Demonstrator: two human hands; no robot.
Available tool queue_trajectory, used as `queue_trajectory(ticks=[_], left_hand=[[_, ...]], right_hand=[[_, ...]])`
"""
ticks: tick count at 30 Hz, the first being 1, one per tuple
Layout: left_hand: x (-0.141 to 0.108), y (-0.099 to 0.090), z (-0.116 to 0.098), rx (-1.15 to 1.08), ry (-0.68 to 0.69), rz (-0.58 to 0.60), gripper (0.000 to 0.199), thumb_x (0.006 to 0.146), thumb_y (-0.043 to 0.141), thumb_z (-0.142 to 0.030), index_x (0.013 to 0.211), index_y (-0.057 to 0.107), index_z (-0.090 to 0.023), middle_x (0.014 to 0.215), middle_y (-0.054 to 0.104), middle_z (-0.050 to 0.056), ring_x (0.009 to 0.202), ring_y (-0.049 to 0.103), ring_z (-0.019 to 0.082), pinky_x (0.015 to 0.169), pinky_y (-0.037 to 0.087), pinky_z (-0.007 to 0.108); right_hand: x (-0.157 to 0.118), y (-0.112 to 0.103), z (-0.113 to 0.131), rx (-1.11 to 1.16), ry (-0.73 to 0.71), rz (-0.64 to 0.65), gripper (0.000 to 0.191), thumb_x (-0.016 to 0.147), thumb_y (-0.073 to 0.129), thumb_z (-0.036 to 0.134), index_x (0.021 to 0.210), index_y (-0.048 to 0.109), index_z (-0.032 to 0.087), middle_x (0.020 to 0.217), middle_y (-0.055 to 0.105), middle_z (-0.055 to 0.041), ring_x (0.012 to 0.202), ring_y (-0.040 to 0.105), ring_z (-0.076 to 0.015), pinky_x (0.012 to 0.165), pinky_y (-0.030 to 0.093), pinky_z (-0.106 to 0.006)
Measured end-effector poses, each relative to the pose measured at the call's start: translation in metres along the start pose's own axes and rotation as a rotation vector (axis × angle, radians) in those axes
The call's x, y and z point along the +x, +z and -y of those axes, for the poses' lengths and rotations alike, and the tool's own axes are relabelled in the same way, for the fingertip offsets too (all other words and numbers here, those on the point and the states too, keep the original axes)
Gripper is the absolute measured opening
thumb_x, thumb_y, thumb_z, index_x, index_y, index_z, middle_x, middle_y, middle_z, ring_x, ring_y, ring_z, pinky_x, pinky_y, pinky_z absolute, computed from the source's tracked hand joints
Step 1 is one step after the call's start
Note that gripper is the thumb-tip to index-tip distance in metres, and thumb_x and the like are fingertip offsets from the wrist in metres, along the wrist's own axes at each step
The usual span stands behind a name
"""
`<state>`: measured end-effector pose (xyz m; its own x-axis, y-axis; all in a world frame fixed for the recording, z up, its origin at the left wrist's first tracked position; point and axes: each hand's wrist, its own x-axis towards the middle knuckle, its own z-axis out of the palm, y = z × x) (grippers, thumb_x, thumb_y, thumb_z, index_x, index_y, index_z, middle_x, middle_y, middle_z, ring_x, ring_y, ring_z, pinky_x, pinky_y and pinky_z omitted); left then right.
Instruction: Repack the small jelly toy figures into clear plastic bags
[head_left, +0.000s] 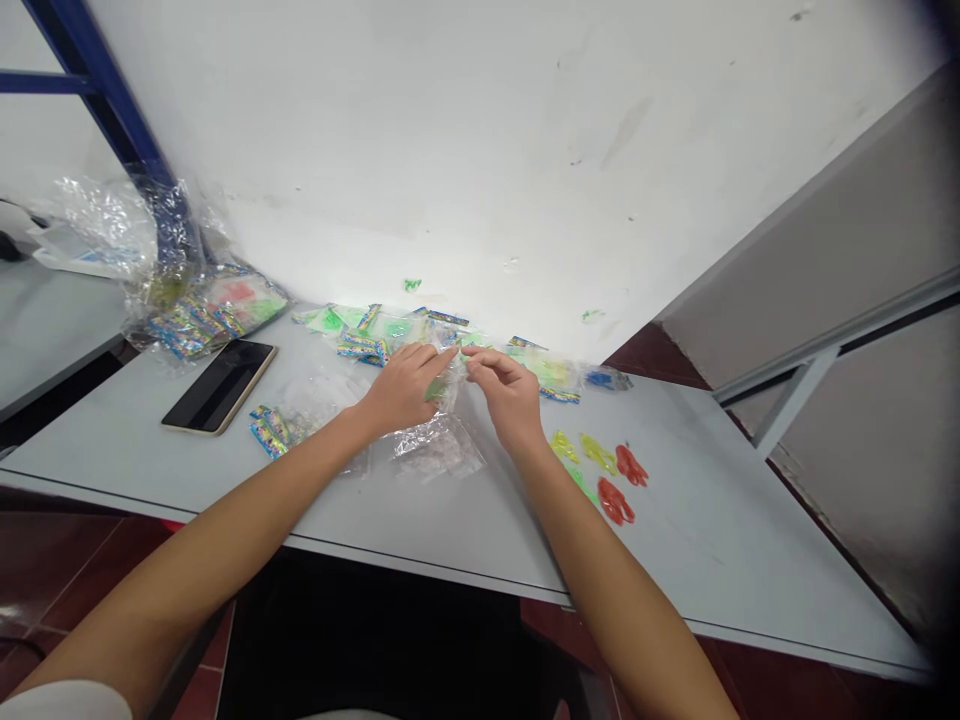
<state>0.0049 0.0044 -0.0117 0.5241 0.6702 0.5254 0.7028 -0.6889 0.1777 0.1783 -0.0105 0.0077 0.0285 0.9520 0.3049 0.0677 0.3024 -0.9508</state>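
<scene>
My left hand (405,388) is closed, its fingers pinching a small clear plastic bag (450,388) with something green inside. Against the top of that bag, my right hand (510,392) has thumb and forefinger pressed together, and the fingertips of both hands nearly meet. Flat clear bags (439,452) lie in a pile just below the hands. To the left are colourful printed strips (270,430) and more clear plastic (322,390). Right of my right forearm lie soft red pieces (615,500), yellow pieces (598,453) and a partly hidden green piece (581,484).
Packed bags with printed strips (364,346) line the table's back edge against the white wall (450,150). A phone (220,387) lies on the left of the grey table (465,540). Behind it, a large clear bag (169,290) holds colourful packets beside a blue post (120,110).
</scene>
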Motion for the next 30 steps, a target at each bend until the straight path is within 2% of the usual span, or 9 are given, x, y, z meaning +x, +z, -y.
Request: queue_trajectory(ticks=[4,8,11,15,19,21,23,26,30], left_hand=[[-0.001,-0.001,-0.003,-0.044,0.008,0.014,0.067,0.066,0.052,-0.010,0.132,0.048,-0.018,0.100,0.056,0.008,0.096,0.053,0.026,0.087,0.042,0.041],[-0.002,-0.001,-0.005,-0.022,0.009,0.017,0.063,0.063,0.050,-0.007,0.125,0.052,-0.018,0.098,0.057,0.008,0.094,0.052,0.025,0.085,0.042,0.039],[-0.001,0.000,-0.005,0.046,0.032,0.019,0.061,0.063,0.050,-0.007,0.123,0.052,-0.017,0.098,0.057,0.010,0.094,0.051,0.027,0.085,0.042,0.040],[-0.001,0.000,-0.005,0.093,0.018,0.014,0.065,0.063,0.051,-0.008,0.127,0.048,-0.015,0.100,0.057,0.011,0.097,0.050,0.029,0.087,0.041,0.042],[-0.001,0.001,-0.002,0.120,-0.061,0.016,0.077,0.063,0.051,-0.011,0.138,0.038,-0.014,0.104,0.057,0.012,0.100,0.050,0.030,0.089,0.041,0.043],[-0.001,0.002,0.000,0.130,-0.099,0.004,0.081,0.063,0.051,-0.011,0.142,0.033,-0.015,0.107,0.057,0.013,0.101,0.050,0.030,0.090,0.040,0.044],[-0.001,0.003,0.002,0.133,-0.134,-0.020,0.082,0.064,0.051,-0.012,0.144,0.031,-0.015,0.109,0.057,0.013,0.102,0.050,0.031,0.091,0.040,0.044],[-0.001,0.003,0.002,0.125,-0.174,-0.047,0.079,0.067,0.052,-0.014,0.144,0.032,-0.014,0.108,0.057,0.013,0.102,0.050,0.031,0.092,0.040,0.044],[-0.002,0.004,-0.001,0.116,-0.218,-0.040,0.077,0.069,0.053,-0.016,0.143,0.033,-0.011,0.108,0.056,0.014,0.104,0.048,0.031,0.093,0.039,0.044]], right_hand=[[0.006,-0.006,0.003,0.193,0.160,0.072,0.012,0.074,0.062,0.033,0.070,0.062,0.022,0.119,0.069,-0.0054,0.114,0.060,-0.0249,0.087,0.052,-0.037],[0.009,-0.012,0.003,0.299,0.260,0.167,0.012,0.070,0.061,0.029,0.063,0.056,0.021,0.118,0.069,-0.0050,0.110,0.062,-0.0249,0.086,0.052,-0.037],[0.009,-0.013,0.003,0.284,0.280,0.179,0.021,0.074,0.061,0.035,0.060,0.054,0.021,0.115,0.069,-0.0065,0.106,0.062,-0.0250,0.081,0.054,-0.036],[0.005,-0.011,0.007,0.128,0.269,0.123,0.030,0.074,0.068,0.045,0.062,0.055,0.021,0.111,0.069,-0.0069,0.107,0.062,-0.0245,0.079,0.055,-0.035],[0.002,-0.009,0.009,0.056,0.297,0.145,0.023,0.064,0.076,0.032,0.073,0.057,0.022,0.099,0.069,-0.0031,0.086,0.066,-0.0188,0.074,0.055,-0.033],[0.002,-0.009,0.008,0.092,0.347,0.156,0.028,0.062,0.074,0.025,0.085,0.058,0.024,0.090,0.068,0.0001,0.074,0.067,-0.0175,0.068,0.056,-0.034],[0.001,-0.009,0.007,0.117,0.383,0.164,0.036,0.062,0.072,0.023,0.095,0.058,0.027,0.084,0.067,0.0018,0.071,0.069,-0.0184,0.064,0.057,-0.035],[0.001,-0.009,0.003,0.101,0.341,0.147,0.035,0.064,0.071,0.026,0.097,0.058,0.027,0.090,0.067,0.0003,0.072,0.070,-0.0191,0.062,0.058,-0.034],[0.002,-0.010,-0.002,-0.007,0.162,0.144,0.021,0.069,0.066,0.029,0.089,0.064,0.025,0.118,0.062,-0.0028,0.083,0.069,-0.0184,0.068,0.058,-0.033]])
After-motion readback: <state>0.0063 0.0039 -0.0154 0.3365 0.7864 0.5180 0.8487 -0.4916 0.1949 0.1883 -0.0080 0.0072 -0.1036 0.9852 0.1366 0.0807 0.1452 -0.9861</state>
